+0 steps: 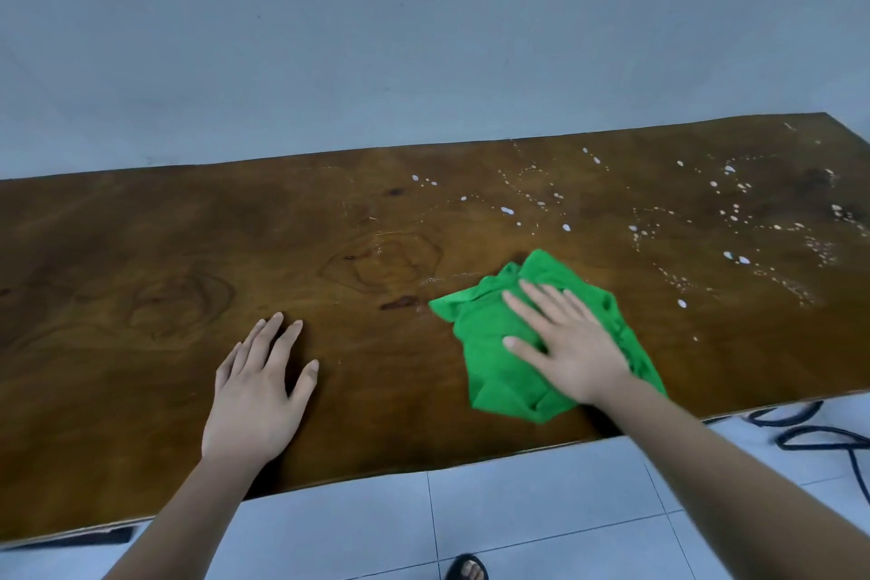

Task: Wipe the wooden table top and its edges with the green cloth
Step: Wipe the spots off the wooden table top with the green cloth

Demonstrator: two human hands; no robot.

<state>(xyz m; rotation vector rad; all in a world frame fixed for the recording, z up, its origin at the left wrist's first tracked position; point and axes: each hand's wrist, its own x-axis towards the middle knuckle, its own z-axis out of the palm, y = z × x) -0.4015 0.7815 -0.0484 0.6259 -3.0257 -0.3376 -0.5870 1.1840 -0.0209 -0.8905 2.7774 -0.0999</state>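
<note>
Wooden counter (165, 250): a long brown top set against a pale blue-grey wall (423, 38), its near edge running over a white tiled floor (541, 509).

Green cloth (485, 367): lies crumpled on the counter right of centre, close to the near edge, none of it hanging over.

Right grip (572, 344): a bare hand laid palm down on the cloth. Its fingers (541, 301) are straight and spread, the thumb out to the side. It presses flat on the fabric without pinching or bunching it. The cloth shows around the fingertips and past both sides of the hand.

Left grip (254, 396): a bare hand flat on the bare wood, fingers straight and lightly parted. It holds nothing and lies well apart from the cloth.

Surface condition: white specks and droplets (508, 210) are scattered over the right half of the counter, beyond and to the right of the cloth. The left half shows only wood grain.

Floor: a dark cable (809, 433) lies looped at right, and a sandalled foot (466, 569) shows at the bottom edge.
</note>
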